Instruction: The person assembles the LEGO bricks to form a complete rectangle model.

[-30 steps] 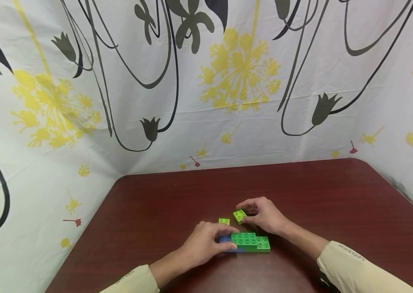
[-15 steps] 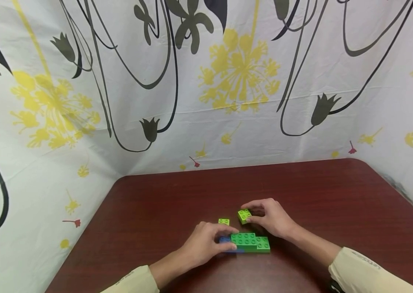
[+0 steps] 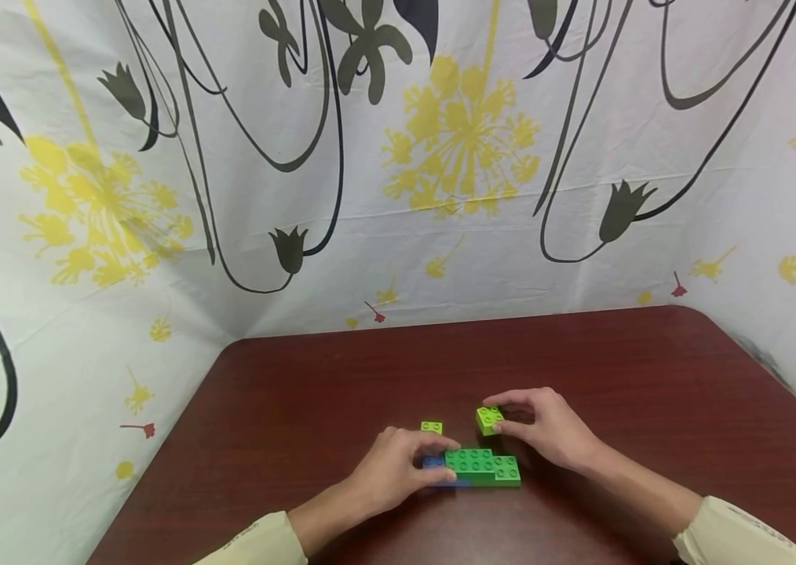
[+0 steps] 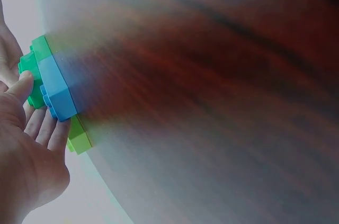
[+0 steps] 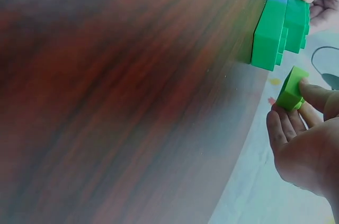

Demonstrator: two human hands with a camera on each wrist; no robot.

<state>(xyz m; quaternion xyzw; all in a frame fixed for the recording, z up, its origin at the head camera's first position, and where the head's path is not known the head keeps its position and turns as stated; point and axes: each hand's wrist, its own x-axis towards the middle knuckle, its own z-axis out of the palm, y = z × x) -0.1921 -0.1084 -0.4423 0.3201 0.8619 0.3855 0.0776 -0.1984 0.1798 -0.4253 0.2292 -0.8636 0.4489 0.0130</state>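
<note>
Near the table's front sits a small assembly of toy building bricks: a blue brick (image 4: 57, 87) and a green brick (image 5: 267, 34) end to end, with another green brick (image 3: 470, 463) across their tops. My left hand (image 3: 392, 469) holds this assembly at its left end, thumb on the near side and fingers on the far side. My right hand (image 3: 555, 428) pinches a lime-green square brick (image 3: 489, 420) between thumb and fingers, apart from the assembly, behind its right part. The right wrist view shows this lime brick (image 5: 291, 89) raised off the table and tilted.
A second lime-green brick (image 3: 432, 427) stands just behind the assembly's left end, partly hidden by the left hand. The dark red-brown table (image 3: 341, 377) stretches back to a white cloth (image 3: 370, 235) printed with flowers, which hangs along its far edge and sides.
My right hand has moved to the right with the lime-green brick, which has turned slightly. The left hand and the brick assembly have stayed in place.
</note>
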